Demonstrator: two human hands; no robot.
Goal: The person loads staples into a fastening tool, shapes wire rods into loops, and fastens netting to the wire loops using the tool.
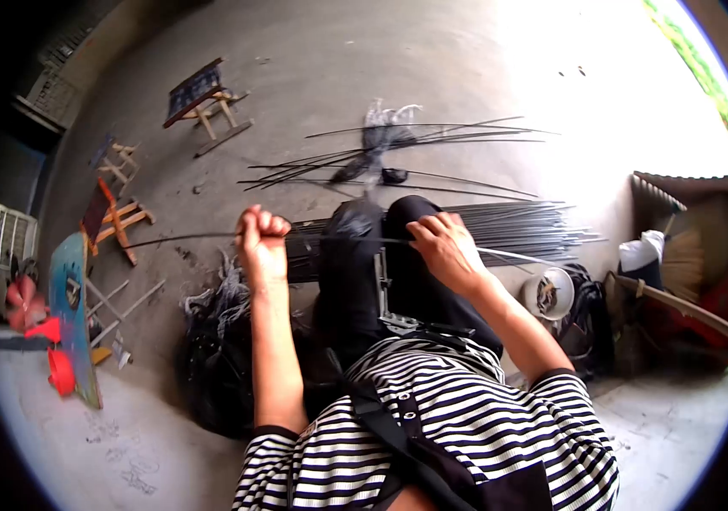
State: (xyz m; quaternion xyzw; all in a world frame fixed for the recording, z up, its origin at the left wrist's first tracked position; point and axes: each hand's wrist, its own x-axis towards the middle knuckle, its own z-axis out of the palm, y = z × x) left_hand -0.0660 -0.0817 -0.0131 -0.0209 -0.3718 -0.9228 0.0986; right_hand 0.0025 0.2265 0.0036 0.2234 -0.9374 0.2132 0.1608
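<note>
A long thin dark rod (343, 238) runs sideways across my knees. My left hand (262, 234) is closed in a fist around it, left of my knees. Over the right knee my right hand (447, 247) grips the same rod with bent fingers. The rod's left end reaches well past my left hand, and its right part shows pale beyond my right hand. Under and behind my legs lies a thick bundle of similar rods (517, 232). Several loose rods (475, 136) are spread on the floor ahead, crossing a clump of clear and black plastic (378, 140).
A white bucket (549, 294) with small bits inside stands at my right, beside a black bag (587, 315). Black plastic bags (211, 366) lie at my left. Folding stools (202, 98) and a blue board (73, 315) stand further left. A bin-like container (705, 230) is far right.
</note>
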